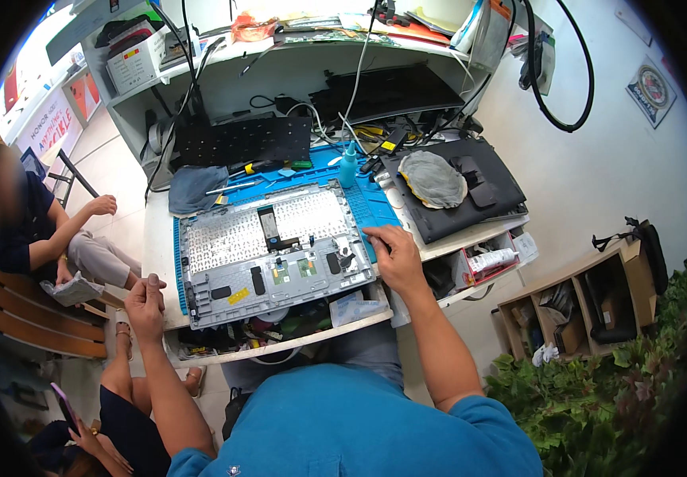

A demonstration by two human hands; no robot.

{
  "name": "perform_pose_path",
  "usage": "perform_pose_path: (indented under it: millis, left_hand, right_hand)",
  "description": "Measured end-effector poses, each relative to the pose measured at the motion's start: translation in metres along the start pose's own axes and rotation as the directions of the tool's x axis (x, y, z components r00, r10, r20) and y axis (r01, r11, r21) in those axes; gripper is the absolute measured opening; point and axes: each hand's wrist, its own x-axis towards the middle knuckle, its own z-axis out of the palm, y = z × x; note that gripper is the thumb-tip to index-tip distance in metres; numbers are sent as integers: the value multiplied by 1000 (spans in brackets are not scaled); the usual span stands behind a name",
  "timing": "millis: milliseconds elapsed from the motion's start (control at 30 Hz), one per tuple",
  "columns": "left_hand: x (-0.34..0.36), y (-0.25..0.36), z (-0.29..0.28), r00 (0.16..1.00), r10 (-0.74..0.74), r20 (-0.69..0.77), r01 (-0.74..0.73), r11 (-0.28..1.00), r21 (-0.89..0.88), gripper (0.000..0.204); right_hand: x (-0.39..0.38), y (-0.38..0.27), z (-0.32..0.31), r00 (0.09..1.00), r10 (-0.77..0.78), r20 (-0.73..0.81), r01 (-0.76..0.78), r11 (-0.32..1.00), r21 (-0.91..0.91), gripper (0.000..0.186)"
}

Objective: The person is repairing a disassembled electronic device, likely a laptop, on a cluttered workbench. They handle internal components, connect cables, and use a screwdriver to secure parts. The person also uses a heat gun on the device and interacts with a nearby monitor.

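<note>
A silver laptop keyboard housing (280, 250) lies inner side up on the white desk (157, 258), partly over a blue work mat (371, 208). A black strip (268, 226) and a yellow label show on it. Off its left front corner, my left hand (145, 306) is closed, fingers pressed together. A tan piece (111, 300) shows beside it; whether I hold that is unclear. My right hand (397, 258) is at the housing's right edge, fingers loosely bent with thumb and index apart. A black laptop part (459, 195) lies to the right, a grey cloth pad (432, 180) on top.
Behind the housing are a teal bottle (348, 165), a black perforated panel (244, 141) and a dark cloth (198, 189). An open drawer (280, 350) juts below the desk. Cables hang overhead. One person (33, 226) sits on the left bench; another holds a phone (64, 407).
</note>
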Motion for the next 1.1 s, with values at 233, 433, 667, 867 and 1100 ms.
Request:
perform_pose_path:
  millis: [233, 433, 667, 867, 1100]
  left_hand:
    - [-1, 3, 14, 996, 89, -1, -88, 979, 183, 39]
    - [2, -4, 13, 995, 93, -47, -85, 985, 152, 31]
    - [1, -6, 11, 992, 109, -65, -102, 989, 107, 27]
    - [-1, -11, 14, 989, 132, -72, -124, 986, 112, 23]
    - [-7, -11, 15, 991, 127, -50, -117, 980, 164, 18]
  right_hand:
    - [-6, 2, 2, 1000, -7, -15, 7, 1000, -2, 20]
    - [-7, 1, 3, 1000, 3, -23, -3, 1000, -13, 19]
    - [-5, -2, 2, 1000, 13, -8, -13, 1000, -6, 19]
    - [-4, 0, 0, 1000, 0, -2, 0, 1000, -23, 19]
    - [-3, -6, 3, 999, 36, 14, -35, 999, -33, 19]
